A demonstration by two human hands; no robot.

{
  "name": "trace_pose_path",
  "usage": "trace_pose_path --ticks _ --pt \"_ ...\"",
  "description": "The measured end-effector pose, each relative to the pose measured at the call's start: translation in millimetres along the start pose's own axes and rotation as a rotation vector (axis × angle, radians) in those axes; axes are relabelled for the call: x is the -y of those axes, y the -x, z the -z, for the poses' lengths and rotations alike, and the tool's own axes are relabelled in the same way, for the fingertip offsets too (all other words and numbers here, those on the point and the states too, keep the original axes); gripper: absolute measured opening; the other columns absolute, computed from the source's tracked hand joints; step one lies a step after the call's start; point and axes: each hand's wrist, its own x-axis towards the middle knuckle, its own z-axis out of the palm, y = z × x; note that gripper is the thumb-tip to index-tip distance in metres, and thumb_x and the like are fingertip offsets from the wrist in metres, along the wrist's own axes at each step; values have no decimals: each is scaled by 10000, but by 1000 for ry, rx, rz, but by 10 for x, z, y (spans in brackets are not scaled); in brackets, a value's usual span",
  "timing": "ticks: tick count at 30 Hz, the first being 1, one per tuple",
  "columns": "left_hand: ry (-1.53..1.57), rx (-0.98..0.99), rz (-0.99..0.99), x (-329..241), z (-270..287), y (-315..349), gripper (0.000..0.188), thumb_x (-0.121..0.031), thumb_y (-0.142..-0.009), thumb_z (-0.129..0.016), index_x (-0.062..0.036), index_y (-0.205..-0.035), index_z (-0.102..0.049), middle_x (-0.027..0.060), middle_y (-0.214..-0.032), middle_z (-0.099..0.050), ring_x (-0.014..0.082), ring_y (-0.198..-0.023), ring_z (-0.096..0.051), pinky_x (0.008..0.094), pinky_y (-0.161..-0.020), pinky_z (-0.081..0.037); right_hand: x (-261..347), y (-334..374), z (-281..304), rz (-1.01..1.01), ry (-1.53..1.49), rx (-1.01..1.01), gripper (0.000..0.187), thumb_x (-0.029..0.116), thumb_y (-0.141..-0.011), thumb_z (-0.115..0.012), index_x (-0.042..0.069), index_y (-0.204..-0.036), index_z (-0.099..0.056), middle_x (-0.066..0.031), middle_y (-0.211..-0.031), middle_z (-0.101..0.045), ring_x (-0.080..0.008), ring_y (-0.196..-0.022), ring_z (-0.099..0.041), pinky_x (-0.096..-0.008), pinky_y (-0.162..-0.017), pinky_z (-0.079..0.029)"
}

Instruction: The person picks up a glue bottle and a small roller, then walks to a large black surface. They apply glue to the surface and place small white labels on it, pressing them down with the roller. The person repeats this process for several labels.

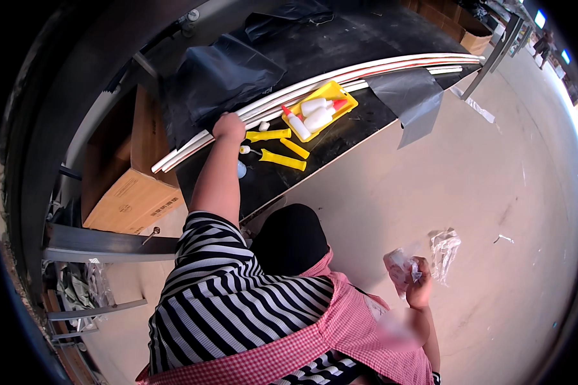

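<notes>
My left hand (230,127) reaches over the dark table to a bundle of long white rods (315,82). Its fingers are curled against the rods, and what they hold, if anything, is hidden. Beside it lie yellow handles (282,159), one with a small white tip, and a white cylindrical piece (264,126). A yellow tray (349,97) close by holds white bottles (318,118) with red caps. Out to the right, away from the table, my right hand (419,282) is closed on a crumpled clear plastic bag (401,266).
Black plastic sheeting (228,74) covers the table's far left, and a grey sheet (412,99) hangs over its front edge. An open cardboard box (131,192) stands at the left above a metal beam (109,244). Another crumpled plastic piece (444,250) shows past my right hand.
</notes>
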Motion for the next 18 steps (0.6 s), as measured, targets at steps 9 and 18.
trace_pose_path --ticks 9,18 --pt "123 73 25 -643 -196 -55 362 -243 -766 -779 -64 -1066 -683 171 -1110 -691 334 -1069 -656 425 -888 -541 127 -24 -52 -7 10 29 414 -173 -690 -461 0 -1048 -577 -60 -1011 -562 -169 -950 -544 -267 -880 -426" --pt "291 -19 -160 -379 -243 7 356 -239 -776 -774 -102 -1071 -627 137 -991 -698 327 -961 -662 415 -834 -516 54 11 -3 1 -73 4 415 -172 -684 -479 7 -1044 -580 -55 -985 -558 -170 -919 -549 -272 -862 -437"
